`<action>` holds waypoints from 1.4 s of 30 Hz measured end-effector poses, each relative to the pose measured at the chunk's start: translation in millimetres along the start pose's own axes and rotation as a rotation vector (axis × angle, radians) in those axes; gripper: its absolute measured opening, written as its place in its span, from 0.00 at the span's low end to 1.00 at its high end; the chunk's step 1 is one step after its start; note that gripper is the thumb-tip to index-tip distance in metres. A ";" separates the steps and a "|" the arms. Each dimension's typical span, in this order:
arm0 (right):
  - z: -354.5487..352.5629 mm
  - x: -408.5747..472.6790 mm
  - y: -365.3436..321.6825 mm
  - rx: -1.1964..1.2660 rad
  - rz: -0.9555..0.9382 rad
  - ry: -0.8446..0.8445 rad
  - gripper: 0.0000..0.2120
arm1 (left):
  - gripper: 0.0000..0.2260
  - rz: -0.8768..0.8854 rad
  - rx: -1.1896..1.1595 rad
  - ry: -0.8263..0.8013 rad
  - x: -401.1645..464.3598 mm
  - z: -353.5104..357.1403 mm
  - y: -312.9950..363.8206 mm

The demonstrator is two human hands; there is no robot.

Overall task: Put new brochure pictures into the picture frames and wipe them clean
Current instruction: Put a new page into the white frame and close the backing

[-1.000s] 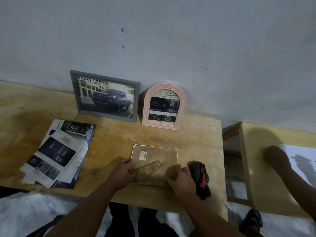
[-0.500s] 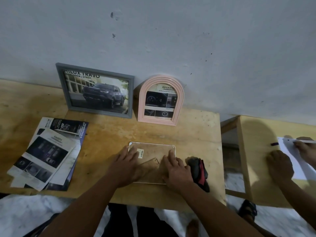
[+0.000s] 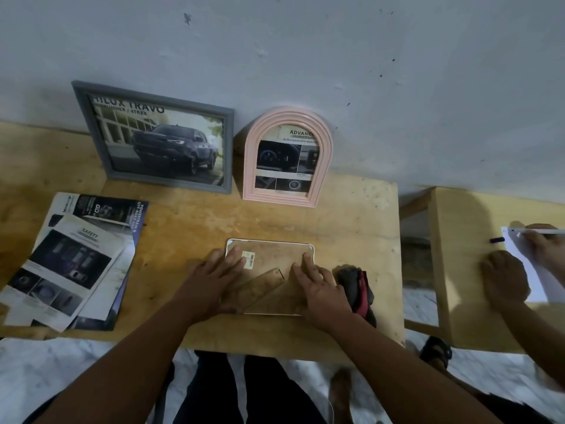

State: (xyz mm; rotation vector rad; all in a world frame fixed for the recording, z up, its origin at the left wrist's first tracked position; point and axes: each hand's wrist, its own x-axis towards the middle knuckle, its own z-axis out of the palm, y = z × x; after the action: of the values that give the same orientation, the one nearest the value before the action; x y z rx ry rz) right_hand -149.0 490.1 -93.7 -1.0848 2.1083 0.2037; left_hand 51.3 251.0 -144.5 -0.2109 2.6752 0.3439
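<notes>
Left hand (image 3: 214,280) and right hand (image 3: 321,289) lie palm-down side by side, fingers straight, forearms converging.

One head-worn wide-angle view; looks forward and steeply down, close over the wooden table (image 3: 214,221), facing the wall (image 3: 305,56).

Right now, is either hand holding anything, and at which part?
Nothing is gripped: left hand and right hand press flat on the face-down frame's back.

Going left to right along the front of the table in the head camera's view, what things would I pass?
Brochure stack → left hand → face-down frame → right hand → dark cloth with red → gap between the tables → second table → another person's hand on white paper.
</notes>
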 end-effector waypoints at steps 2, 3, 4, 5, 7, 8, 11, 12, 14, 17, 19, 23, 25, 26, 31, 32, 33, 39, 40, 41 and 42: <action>0.5 1.1 0.5 0.005 0.005 -0.005 0.46 | 0.54 -0.007 0.008 0.002 1.3 2.4 -0.1; 0.5 0.7 0.8 0.006 0.008 -0.008 0.47 | 0.53 -0.005 0.013 0.016 1.6 3.6 -0.3; 1.0 0.7 2.1 0.006 0.008 -0.007 0.47 | 0.53 -0.002 0.016 0.036 1.9 4.2 -0.6; 1.2 0.6 3.1 0.007 0.005 -0.008 0.47 | 0.52 -0.004 0.012 0.045 1.6 4.3 -0.7; 0.6 1.1 3.6 0.010 0.003 -0.013 0.47 | 0.52 -0.020 -0.027 0.010 0.2 0.8 1.5; 0.4 1.2 2.6 0.007 0.007 -0.020 0.47 | 0.52 -0.034 -0.049 -0.010 -0.2 -1.5 3.5; -4.6 0.8 -3.9 -0.009 0.021 -0.059 0.48 | 0.49 -0.077 -0.091 -0.052 -2.3 -8.2 11.9; -8.4 1.2 -5.7 -0.008 0.016 -0.064 0.47 | 0.47 -0.097 -0.112 -0.050 -2.8 -11.8 15.0; -18.5 0.8 -9.5 -0.015 0.005 -0.030 0.44 | 0.44 -0.124 -0.162 -0.030 -5.3 -18.8 20.5; -29.6 1.5 -11.4 -0.086 -0.004 0.082 0.38 | 0.37 -0.149 -0.159 -0.004 -13.3 -20.6 27.3; -32.0 4.2 -12.3 -0.120 -0.021 0.055 0.35 | 0.36 -0.150 -0.138 0.031 -16.8 -17.8 29.6; -27.5 9.3 -15.5 -0.140 0.001 0.043 0.35 | 0.36 -0.164 -0.138 0.023 -16.8 -18.6 29.1; -25.9 11.8 -19.5 -0.154 0.017 0.054 0.35 | 0.35 -0.166 -0.152 0.035 -16.3 -18.5 29.4; -26.0 12.8 -22.1 -0.165 0.021 0.062 0.34 | 0.36 -0.169 -0.154 0.033 -16.6 -17.3 29.0; -26.2 14.5 -20.3 -0.134 0.006 0.004 0.37 | 0.36 -0.189 -0.139 0.033 -16.4 -14.1 27.9; -25.1 16.0 -14.7 -0.073 -0.013 -0.008 0.36 | 0.37 -0.211 -0.140 0.043 -16.3 -16.6 30.4; -24.4 15.1 -9.3 0.035 -0.043 -0.003 0.34 | 0.38 -0.245 -0.149 0.041 -15.7 -20.3 33.6; 0.0 -7.4 3.3 0.898 0.236 0.245 0.39 | 0.44 -0.420 -0.382 0.004 -17.4 -39.1 55.5; 4.6 -9.7 1.6 0.993 0.266 0.214 0.40 | 0.44 -0.406 -0.441 0.011 -19.5 -38.8 59.2; 8.0 -9.5 0.3 1.104 0.291 0.180 0.39 | 0.45 -0.384 -0.495 0.018 -22.1 -37.1 62.6; 9.8 -5.6 -1.4 1.237 0.323 0.156 0.35 | 0.45 -0.356 -0.537 0.027 -25.0 -34.6 65.3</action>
State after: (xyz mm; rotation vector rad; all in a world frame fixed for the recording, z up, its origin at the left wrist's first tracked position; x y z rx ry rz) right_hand -140.6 497.2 -96.6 -0.0147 1.9465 -0.9455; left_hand 46.8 306.5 -89.8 -0.8403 2.4472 0.9359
